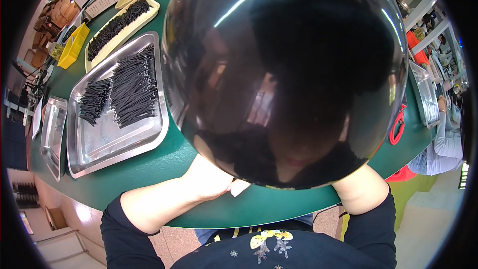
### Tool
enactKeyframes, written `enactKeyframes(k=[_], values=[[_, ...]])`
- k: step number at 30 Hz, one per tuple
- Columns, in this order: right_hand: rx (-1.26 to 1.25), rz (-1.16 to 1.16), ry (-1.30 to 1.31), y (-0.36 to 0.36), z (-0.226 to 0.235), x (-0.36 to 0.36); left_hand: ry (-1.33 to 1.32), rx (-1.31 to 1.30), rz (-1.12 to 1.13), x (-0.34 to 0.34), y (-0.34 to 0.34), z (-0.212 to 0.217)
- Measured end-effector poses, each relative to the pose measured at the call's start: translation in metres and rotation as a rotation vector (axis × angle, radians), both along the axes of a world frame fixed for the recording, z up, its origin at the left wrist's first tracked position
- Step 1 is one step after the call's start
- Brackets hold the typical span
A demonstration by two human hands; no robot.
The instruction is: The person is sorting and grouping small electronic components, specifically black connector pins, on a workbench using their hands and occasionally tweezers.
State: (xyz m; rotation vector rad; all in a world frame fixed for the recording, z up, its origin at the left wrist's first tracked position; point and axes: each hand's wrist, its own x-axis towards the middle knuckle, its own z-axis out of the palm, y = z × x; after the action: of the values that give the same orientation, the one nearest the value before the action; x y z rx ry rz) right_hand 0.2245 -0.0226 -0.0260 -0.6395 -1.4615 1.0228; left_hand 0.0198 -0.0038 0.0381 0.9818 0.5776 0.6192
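Note:
A large, glossy dark dome (298, 69) fills the middle of the view and carries bright reflections; I cannot make out what kind of thing it is. Its lower left edge covers most of my left hand (216, 177), leaving the heel of the hand and one fingertip showing over the green table (279, 206). My right forearm (361, 189) runs under the dome's lower right edge, and the hand beyond the wrist is hidden. Whatever either hand touches or holds is out of sight behind the dome.
To the left, a metal tray (99, 144) holds two bunches of short black cables (133, 87). Beyond it, a cream tray (147, 17) holds more. A smaller metal tray (51, 142) and a yellow bin (74, 45) stand farther left. Red-handled tool (397, 128) lies right; another person's sleeve (446, 142) shows.

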Motion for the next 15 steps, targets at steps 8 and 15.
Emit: enactKeyframes(k=[8, 15], values=[[-0.338, 0.04, 0.265, -0.008, -0.005, -0.011, -0.002, 0.089, -0.012, -0.003, 0.0, -0.007], [-0.566, 0.192, -0.007, -0.003, 0.015, -0.009, -0.109, -0.104, -0.068, -0.001, -0.001, 0.001]])
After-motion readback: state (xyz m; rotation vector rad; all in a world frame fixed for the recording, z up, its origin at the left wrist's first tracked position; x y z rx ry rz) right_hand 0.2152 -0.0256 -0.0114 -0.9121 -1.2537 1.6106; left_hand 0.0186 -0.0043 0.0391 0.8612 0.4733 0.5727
